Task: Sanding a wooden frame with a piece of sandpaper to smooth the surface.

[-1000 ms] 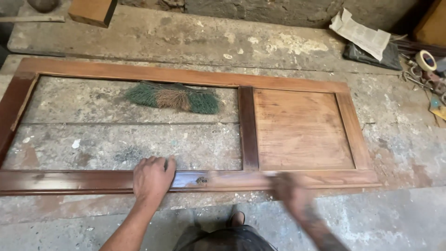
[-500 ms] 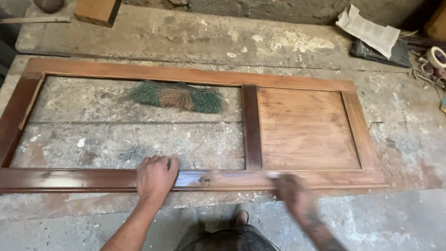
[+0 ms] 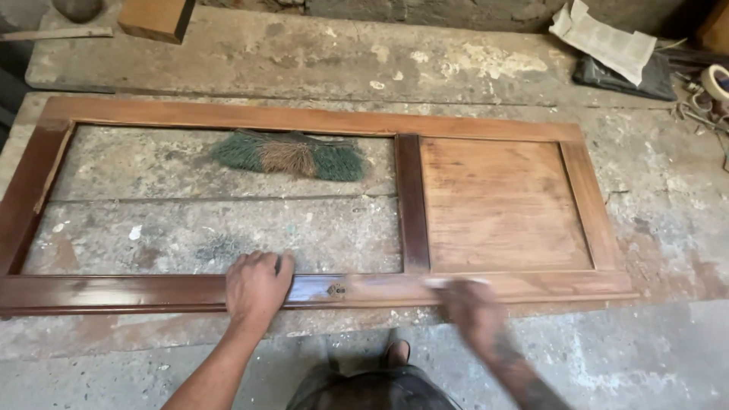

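Observation:
A brown wooden door frame (image 3: 304,119) lies flat on a stained concrete bench (image 3: 319,57), with a solid wood panel (image 3: 501,205) in its right part and an open left part. My left hand (image 3: 257,287) presses palm down on the glossy near rail, fingers over its inner edge. My right hand (image 3: 472,311) is motion-blurred on the same rail further right, below the panel. A pale pad (image 3: 448,282) shows under its fingertips.
A green and brown bristle brush (image 3: 288,156) lies on the bench inside the open part. A wood block (image 3: 156,17) sits at the back left. At the back right are crumpled paper (image 3: 605,42), a dark bag (image 3: 626,76) and a tape roll (image 3: 715,80).
My right hand stays blurred and shifts slightly along the near rail. My left hand keeps its place. The view has drifted a little.

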